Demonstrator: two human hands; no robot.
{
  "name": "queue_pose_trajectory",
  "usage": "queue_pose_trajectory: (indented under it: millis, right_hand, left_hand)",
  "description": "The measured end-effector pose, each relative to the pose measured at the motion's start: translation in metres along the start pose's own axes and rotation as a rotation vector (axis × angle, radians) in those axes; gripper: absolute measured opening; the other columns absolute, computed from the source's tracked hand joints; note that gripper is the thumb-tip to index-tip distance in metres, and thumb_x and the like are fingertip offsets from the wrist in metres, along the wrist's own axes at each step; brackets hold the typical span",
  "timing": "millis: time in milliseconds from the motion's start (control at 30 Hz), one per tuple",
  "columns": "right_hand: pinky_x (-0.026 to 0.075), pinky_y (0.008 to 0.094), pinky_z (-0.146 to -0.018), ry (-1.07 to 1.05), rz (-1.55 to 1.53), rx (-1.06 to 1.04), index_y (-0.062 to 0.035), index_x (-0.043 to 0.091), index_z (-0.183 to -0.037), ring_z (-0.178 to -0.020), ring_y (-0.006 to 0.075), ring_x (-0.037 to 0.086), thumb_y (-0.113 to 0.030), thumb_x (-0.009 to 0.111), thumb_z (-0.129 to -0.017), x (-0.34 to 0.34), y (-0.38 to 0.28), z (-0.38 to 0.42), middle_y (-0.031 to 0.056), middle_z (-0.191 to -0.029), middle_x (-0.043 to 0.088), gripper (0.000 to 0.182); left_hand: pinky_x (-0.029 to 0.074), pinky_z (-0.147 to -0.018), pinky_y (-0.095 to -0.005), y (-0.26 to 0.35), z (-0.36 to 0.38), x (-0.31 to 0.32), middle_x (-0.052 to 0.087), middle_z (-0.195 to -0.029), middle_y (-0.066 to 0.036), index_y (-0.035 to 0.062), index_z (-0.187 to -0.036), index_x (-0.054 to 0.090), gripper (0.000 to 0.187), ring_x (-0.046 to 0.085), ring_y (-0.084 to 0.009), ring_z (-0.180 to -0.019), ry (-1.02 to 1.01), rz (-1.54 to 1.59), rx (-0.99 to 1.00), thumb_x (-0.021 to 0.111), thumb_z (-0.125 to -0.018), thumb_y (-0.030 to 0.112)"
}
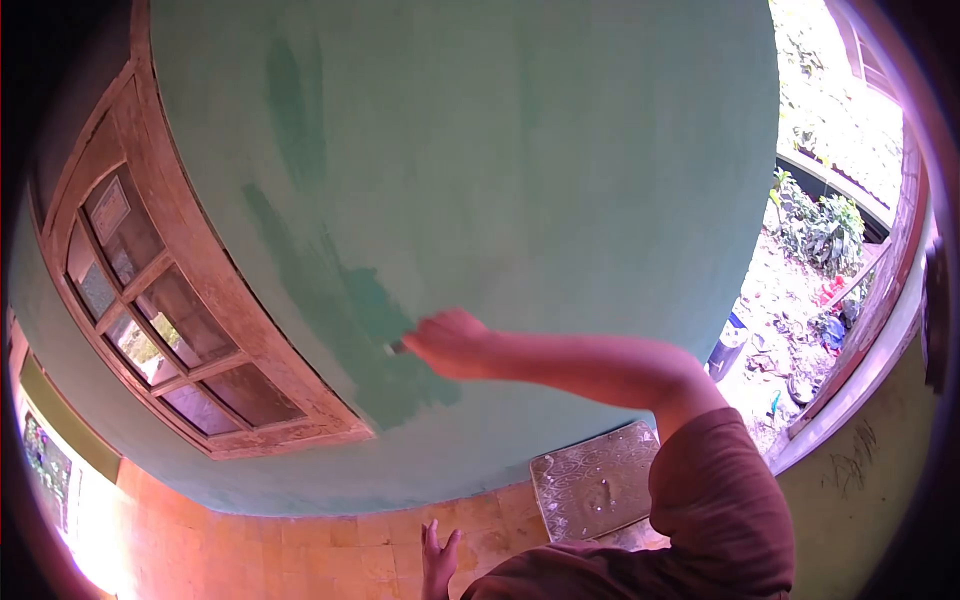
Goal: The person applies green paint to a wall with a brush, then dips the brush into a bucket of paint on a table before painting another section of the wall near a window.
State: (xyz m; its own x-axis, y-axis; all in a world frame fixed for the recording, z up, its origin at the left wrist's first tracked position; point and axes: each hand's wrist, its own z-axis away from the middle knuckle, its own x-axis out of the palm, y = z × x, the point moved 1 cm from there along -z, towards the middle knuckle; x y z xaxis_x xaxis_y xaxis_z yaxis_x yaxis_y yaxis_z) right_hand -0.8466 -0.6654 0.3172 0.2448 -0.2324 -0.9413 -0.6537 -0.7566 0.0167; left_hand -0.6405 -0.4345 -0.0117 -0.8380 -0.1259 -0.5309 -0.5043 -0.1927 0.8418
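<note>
My right hand (450, 342) reaches across to the wall with its fingers closed around a small paintbrush (397, 348). Most of the brush is hidden by the hand, and only a short dark and whitish end shows. It is at the edge of a darker, wet-looking green patch (370, 320) on the pale green wall (600, 200). Low in the view, my left hand (439, 552) is held up over the floor, fingers apart, with nothing in it.
A wooden-framed window (165, 330) with several panes borders the painted wall on the left. On the tiled floor (340, 545) near the wall's foot sits a patterned, paint-spotted flat board or tabletop (595, 480). To the right, an opening shows plants (825, 230) and scattered things outside.
</note>
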Motion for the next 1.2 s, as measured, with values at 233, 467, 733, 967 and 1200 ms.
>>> queue_pose_trajectory:
  millis: [233,467,733,967,1200]
  right_hand:
    - [0.047,0.0418,-0.072,-0.226,-0.832,0.220,-0.0085,0.063,-0.100,-0.083,0.0322,0.062,-0.021,0.055,-0.086,0.152,0.001,0.124,0.0152,-0.085,0.065,0.021]
    - [0.044,0.0323,-0.065,-0.441,-1.138,0.338,-0.0056,0.060,-0.108,-0.071,0.0169,0.056,-0.021,0.054,-0.087,0.197,-0.089,0.185,0.0111,-0.081,0.060,0.027]
    - [0.042,0.0281,-0.063,-0.632,-1.330,0.078,-0.0048,0.060,-0.106,-0.067,0.0120,0.051,-0.018,0.057,-0.086,0.210,-0.205,0.183,0.0037,-0.077,0.056,0.023]
    - [0.045,0.0256,-0.058,-0.964,-1.431,-0.032,-0.0061,0.059,-0.108,-0.064,0.0079,0.051,-0.020,0.055,-0.090,0.197,-0.342,0.168,-0.0001,-0.077,0.054,0.023]
    - [0.047,0.0242,-0.057,-1.032,-1.493,-0.260,-0.0066,0.059,-0.103,-0.064,0.0076,0.053,-0.023,0.060,-0.088,0.207,-0.484,0.163,-0.0005,-0.081,0.058,0.022]
  left_hand:
    - [0.030,-0.107,-0.0402,-0.002,0.037,0.009,0.027,-0.143,-0.031,-0.0017,-0.133,0.040,0.069,0.029,-0.0391,-0.134,0.053,0.078,-0.095,0.068,-0.081,0.035]
    - [0.029,-0.107,-0.0398,-0.019,0.077,-0.011,0.026,-0.144,-0.029,-0.0024,-0.132,0.042,0.065,0.029,-0.0370,-0.135,0.135,0.018,-0.162,0.065,-0.083,0.034]
    - [0.027,-0.108,-0.0387,-0.065,0.181,-0.063,0.030,-0.143,-0.026,-0.0019,-0.132,0.043,0.058,0.031,-0.0356,-0.133,0.334,0.095,-0.323,0.062,-0.087,0.028]
    - [0.032,-0.102,-0.0339,-0.149,0.333,-0.117,0.048,-0.126,-0.017,-0.0044,-0.126,0.047,0.039,0.044,-0.0240,-0.120,0.754,0.504,-0.252,0.055,-0.091,0.014]
    - [0.043,-0.085,-0.0280,-0.198,0.466,-0.157,0.052,-0.122,-0.015,-0.0023,-0.111,0.053,0.027,0.055,-0.0182,-0.100,1.200,0.603,-0.275,0.058,-0.090,0.014]
